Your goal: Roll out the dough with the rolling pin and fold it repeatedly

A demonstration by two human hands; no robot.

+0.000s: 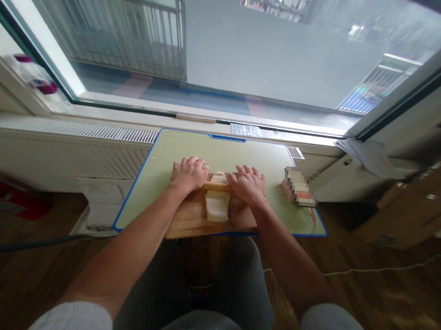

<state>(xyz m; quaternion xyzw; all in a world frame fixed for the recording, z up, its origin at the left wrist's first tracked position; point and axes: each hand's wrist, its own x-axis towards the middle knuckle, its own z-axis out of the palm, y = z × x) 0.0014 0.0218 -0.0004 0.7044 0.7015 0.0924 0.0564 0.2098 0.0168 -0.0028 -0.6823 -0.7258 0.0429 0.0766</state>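
Observation:
A wooden rolling pin (217,186) lies crosswise over a strip of pale dough (217,206). My left hand (190,173) is closed over the pin's left end, and my right hand (247,182) is closed over its right end. The dough shows on both sides of the pin, with its longer part towards me. Beneath it is a wooden board (189,219), tilted slightly and resting on a pale green table top with a blue rim (156,179). My palms hide the ends of the pin.
A pixelated packet (300,188) sits at the table's right side. Behind the table are a radiator (121,133) and a large window. A red fire extinguisher (8,198) lies at the left, a cardboard box (417,201) at the right. A cable (383,268) crosses the floor.

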